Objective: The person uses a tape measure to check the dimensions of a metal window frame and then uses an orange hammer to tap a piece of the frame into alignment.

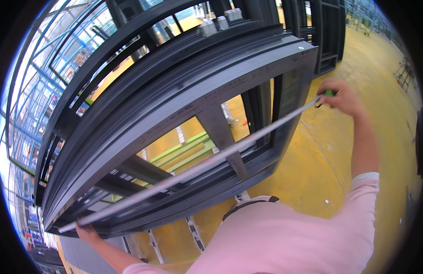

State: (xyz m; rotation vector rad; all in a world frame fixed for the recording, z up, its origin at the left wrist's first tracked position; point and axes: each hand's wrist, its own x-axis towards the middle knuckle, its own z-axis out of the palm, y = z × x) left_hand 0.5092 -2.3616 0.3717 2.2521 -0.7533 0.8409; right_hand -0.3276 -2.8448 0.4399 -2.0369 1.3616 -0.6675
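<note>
A pale tape blade [188, 174] stretches diagonally across the front of a dark grey metal frame [216, 121] with crossbars and openings. At the upper right, my right hand [341, 97] is closed around the tape measure [330, 92], of which a bit of green shows between the fingers. Down at the lower left, my left hand [86, 233] grips the blade near its end, by the frame's corner. The blade looks taut and slightly blurred. My left fingers are partly hidden behind it.
More dark frames [143, 34] stand stacked behind, with several pale wrapped blocks [220, 22] on top. Green bars [184, 148] show through the openings. The floor [321, 182] is yellow. Blue racks [35, 82] rise at the far left. Strip supports [194, 233] lie below the frame.
</note>
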